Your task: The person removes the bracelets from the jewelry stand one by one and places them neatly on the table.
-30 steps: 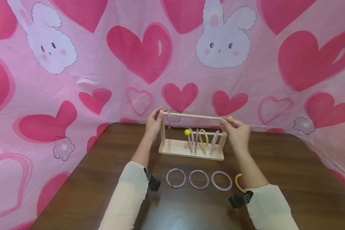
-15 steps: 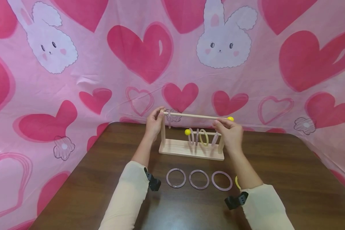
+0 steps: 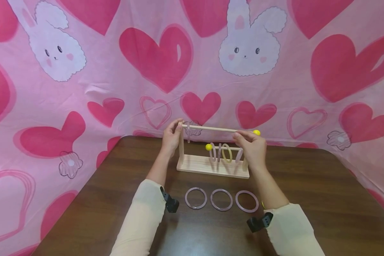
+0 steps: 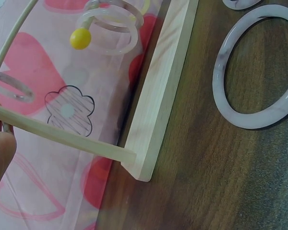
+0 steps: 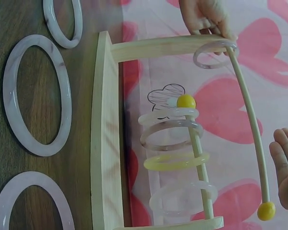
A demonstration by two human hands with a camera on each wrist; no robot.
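My left hand (image 3: pixel 171 139) grips the top of the left post of a wooden rack (image 3: pixel 212 170). From that post an upper rod (image 3: pixel 214 128) runs right to a yellow ball (image 3: pixel 256 132), with one pale ring (image 3: pixel 188 133) at its left end. A lower rod, on the right post, bears several rings, one of them yellow (image 3: pixel 227 153), and ends in another yellow ball (image 3: pixel 209 147). My right hand (image 3: pixel 255 149) is by the upper rod's right part; in the right wrist view this hand (image 5: pixel 286 165) has extended fingers and a gap from the rod (image 5: pixel 252 124).
On the brown table (image 3: pixel 115 213), in front of the rack, lie three purplish rings (image 3: pixel 205 199) in a row. A yellow ring (image 3: pixel 263 204) is mostly hidden by my right forearm. A pink cloth (image 3: pixel 140 81) with hearts and rabbits hangs behind the table.
My right hand has moved left from the upper rod's right end, and the yellow ball there has come into full view. My left hand and the rack have stayed in place.
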